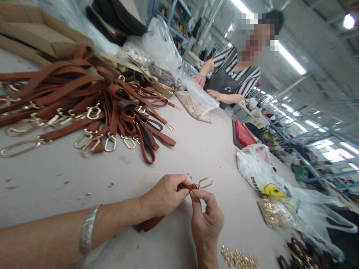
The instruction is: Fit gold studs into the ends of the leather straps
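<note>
Near the middle of the table, my left hand [171, 190] is closed around the end of a brown leather strap [153, 223]. The strap's lower part hangs under my left wrist, and a gold oval clasp [205, 182] sticks out past my fingers. Thumb and finger of my right hand [206, 215] pinch together right at the strap's end, touching it from below. A tiny gold glint shows between those fingertips, too small to name. Small gold studs [239, 258] lie in a loose heap on the table close to my right wrist.
Many brown straps with gold clasps [110, 142] are piled at the left. A plastic bag [260, 168] and a packet of gold parts [272, 213] lie at the right, above dark straps [301, 254]. Across the table a person [227, 80] handles a clear bag [196, 99].
</note>
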The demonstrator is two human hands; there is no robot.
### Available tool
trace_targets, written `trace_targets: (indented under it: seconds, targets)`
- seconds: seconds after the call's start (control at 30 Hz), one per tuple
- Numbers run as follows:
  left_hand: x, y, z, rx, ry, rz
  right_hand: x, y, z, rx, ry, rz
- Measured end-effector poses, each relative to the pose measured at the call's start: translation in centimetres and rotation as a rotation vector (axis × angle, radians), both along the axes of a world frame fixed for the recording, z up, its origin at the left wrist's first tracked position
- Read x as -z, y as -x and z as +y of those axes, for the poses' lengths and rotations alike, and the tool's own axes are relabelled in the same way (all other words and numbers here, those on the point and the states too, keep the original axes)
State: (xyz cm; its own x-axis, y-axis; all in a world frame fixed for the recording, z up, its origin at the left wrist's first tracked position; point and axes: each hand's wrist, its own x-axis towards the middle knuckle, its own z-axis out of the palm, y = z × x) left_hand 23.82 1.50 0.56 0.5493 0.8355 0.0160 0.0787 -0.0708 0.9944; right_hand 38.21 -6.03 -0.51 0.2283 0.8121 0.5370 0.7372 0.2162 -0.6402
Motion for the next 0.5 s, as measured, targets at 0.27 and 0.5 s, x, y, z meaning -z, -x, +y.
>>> trace_targets:
  seconds: [0.27,0.5]
  targets:
    - [-0.4,0.0,-0.2,0.014,-0.146,0.014,0.1,0.1,-0.1,0.05,-0.082,-0.081]
    - [-0.1,0.1,-0.2,0.023,-0.157,0.009,1.2,0.6,0.6,0.114,0.046,0.495]
